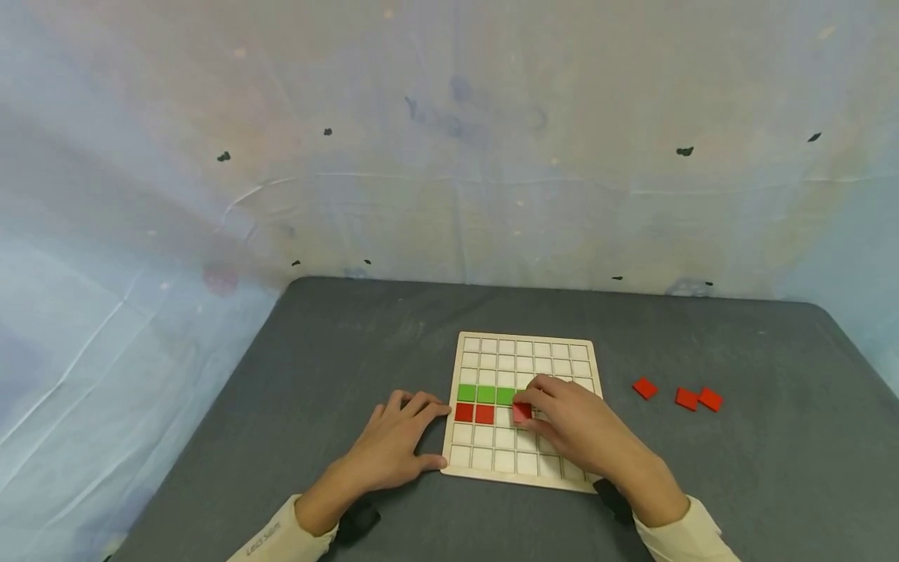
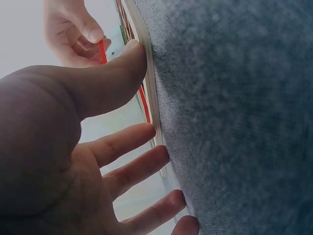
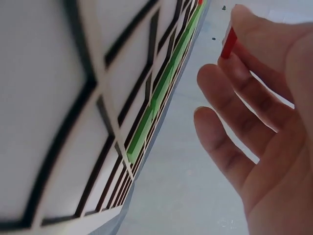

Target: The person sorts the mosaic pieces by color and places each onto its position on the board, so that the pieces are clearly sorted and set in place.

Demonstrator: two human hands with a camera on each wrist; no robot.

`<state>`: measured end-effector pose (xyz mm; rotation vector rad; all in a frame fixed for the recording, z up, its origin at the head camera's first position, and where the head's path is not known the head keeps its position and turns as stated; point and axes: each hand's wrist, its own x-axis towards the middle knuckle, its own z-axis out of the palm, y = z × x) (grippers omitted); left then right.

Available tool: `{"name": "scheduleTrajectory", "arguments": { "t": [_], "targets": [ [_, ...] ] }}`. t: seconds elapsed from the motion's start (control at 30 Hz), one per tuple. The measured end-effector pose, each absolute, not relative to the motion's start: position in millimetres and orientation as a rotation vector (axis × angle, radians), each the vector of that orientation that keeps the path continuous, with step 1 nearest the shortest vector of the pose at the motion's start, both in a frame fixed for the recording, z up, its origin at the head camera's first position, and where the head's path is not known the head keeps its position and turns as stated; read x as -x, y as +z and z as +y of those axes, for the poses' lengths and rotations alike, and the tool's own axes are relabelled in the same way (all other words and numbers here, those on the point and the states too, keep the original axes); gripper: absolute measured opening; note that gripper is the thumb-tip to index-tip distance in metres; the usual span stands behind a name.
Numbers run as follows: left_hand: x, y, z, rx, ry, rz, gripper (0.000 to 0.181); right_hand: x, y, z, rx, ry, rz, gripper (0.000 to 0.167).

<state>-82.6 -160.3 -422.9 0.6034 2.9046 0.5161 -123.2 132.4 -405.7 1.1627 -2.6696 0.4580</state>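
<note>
A pale wooden grid board (image 1: 504,462) lies on the table. My right hand (image 1: 586,425) pinches a red square tile (image 1: 522,412) between thumb and fingertips, over the board; in the right wrist view that tile (image 3: 228,45) stands tilted off the grid. My left hand (image 1: 393,445) rests at the board's left edge, thumb and index finger touching it, the other fingers spread loosely. A row of green tiles (image 1: 486,396) fills cells from the left edge, partly hidden by my right hand. Below them, two red tiles (image 1: 474,413) occupy the first two cells.
Three loose red tiles (image 1: 687,399) lie on the dark grey table (image 1: 758,468) right of the board, two of them touching or nearly so. A pale, spotted cloth (image 1: 492,156) hangs behind the table and along its left side.
</note>
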Motion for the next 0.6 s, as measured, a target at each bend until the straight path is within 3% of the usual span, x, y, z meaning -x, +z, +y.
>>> {"name": "scheduleTrajectory", "arguments": {
  "t": [0.6],
  "targets": [
    [82,-422,-159,-0.597,0.512,2.905,0.066,124,-419,116,-1.179,0.332,-2.693,0.027]
  ]
}}
